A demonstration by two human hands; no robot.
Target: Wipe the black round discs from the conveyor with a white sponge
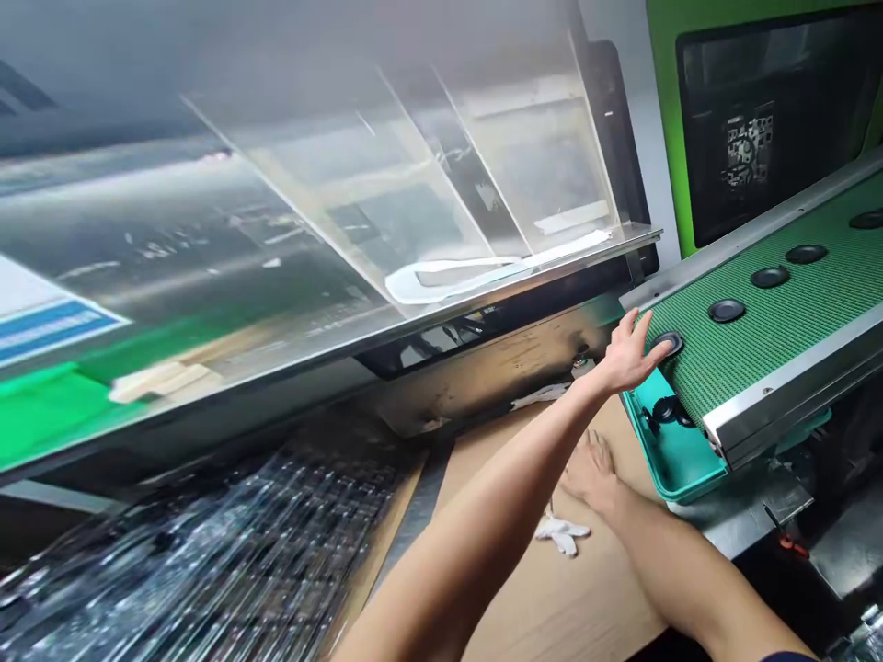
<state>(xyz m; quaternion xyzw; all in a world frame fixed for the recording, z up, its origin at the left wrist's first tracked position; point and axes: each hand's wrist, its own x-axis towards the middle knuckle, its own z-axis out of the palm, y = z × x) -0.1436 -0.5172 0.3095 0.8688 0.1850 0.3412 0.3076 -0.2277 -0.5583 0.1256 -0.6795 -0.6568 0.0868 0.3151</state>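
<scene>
My left hand [631, 354] reaches out over the near end of a green conveyor belt [773, 322]. Its fingers are spread, close to a round black disc-shaped part [668, 344] at the belt's end; whether they touch it I cannot tell. Under that end sits a teal plastic bin [690, 469] with several black parts [666, 411] inside. My right hand [591, 467] lies on a brown board [510, 588], fingers stretched out, partly behind my left forearm. A white glove [562, 533] lies on the board nearby.
More black discs [727, 311] are spaced along the belt. Left of the board are stacked clear plastic trays [276, 542], blurred. A transparent machine guard [414, 211] slants above. A red-handled tool [793, 544] lies on a metal surface at the lower right.
</scene>
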